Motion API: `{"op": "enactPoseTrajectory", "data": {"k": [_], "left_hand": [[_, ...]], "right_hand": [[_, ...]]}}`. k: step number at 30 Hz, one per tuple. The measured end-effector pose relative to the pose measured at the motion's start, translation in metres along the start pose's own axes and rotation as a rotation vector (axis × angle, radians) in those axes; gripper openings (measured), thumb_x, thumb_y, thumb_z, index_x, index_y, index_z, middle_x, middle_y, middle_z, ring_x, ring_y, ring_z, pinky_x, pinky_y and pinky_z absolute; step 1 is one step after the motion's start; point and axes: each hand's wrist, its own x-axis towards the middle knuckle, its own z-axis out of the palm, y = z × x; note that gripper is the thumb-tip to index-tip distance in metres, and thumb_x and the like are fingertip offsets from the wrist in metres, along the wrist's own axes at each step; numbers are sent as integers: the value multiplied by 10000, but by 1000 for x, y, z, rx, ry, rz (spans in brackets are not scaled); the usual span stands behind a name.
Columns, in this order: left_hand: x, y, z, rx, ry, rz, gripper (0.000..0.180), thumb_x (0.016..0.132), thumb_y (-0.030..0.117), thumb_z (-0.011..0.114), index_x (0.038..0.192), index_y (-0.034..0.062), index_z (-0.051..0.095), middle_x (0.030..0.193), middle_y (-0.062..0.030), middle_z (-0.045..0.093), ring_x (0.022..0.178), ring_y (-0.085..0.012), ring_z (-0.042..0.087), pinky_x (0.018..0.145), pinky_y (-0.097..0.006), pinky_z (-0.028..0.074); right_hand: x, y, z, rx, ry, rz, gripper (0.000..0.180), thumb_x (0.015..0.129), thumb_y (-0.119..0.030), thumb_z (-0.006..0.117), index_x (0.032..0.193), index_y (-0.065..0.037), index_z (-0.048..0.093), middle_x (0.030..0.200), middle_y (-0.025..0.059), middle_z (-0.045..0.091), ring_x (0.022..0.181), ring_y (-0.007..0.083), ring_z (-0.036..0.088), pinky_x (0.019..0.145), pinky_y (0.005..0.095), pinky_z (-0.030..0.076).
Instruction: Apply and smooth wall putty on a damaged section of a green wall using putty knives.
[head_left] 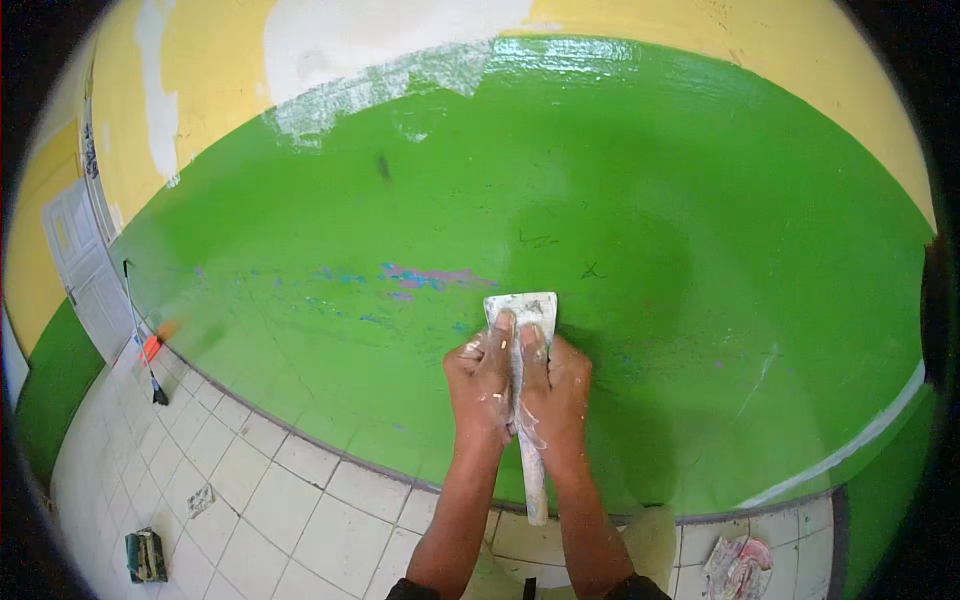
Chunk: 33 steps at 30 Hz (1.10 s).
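while both hands press together, the left hand (480, 385) and right hand (556, 385) clamp a putty-caked scraper (522, 312), its blade flat against the green wall (700, 250). by my judgement little is done: colour shows through in a scraped streak (430, 277) just beyond, and higher up a bared patch (380, 85) sits at the yellow band.

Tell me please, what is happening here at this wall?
A person presses a wide scraper blade flat against the green wall, with the left hand and the right hand closed side by side on its long handle. Both hands are smeared with white filler. Left of the blade, patches of pink and blue older paint show through the green. On the tiled floor lie a crumpled cloth and a small dark tool.
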Motion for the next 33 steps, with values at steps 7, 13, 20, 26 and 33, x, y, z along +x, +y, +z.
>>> {"op": "enactPoseTrajectory", "data": {"k": [7,13,20,26,33], "left_hand": [[-41,-58,-25,102,57,-111,360,923,258,636,631,60,565,594,62,468,544,-33,365,440,-255,272],[-38,-69,-24,62,12,-89,357,942,235,612,635,73,533,603,68,456,541,-31,345,442,-232,244],[-46,-61,-17,108,40,-76,413,946,255,605,587,92,481,586,82,420,535,-36,322,434,-254,236],[-44,-77,-19,161,47,-60,429,948,250,596,573,82,473,573,75,410,544,-35,322,437,-262,232],[-8,-13,-1,27,26,-20,423,950,251,593,579,84,478,584,67,426,558,-33,333,449,-270,253]], "right_hand": [[-58,55,-8,-1,187,-20,393,966,-269,514,712,29,546,547,167,516,477,218,492,467,393,384],[-58,74,-6,42,112,51,392,966,-282,523,734,30,565,553,146,526,492,190,457,476,385,391],[-64,50,-17,17,77,120,380,968,-262,543,723,30,551,593,32,490,581,97,402,498,327,360],[-61,60,-15,145,138,109,392,964,-264,537,716,39,547,548,116,459,530,144,406,484,367,355],[-9,16,-6,-41,-17,-15,313,957,-229,521,790,27,588,618,187,577,490,241,500,488,379,411]]}}
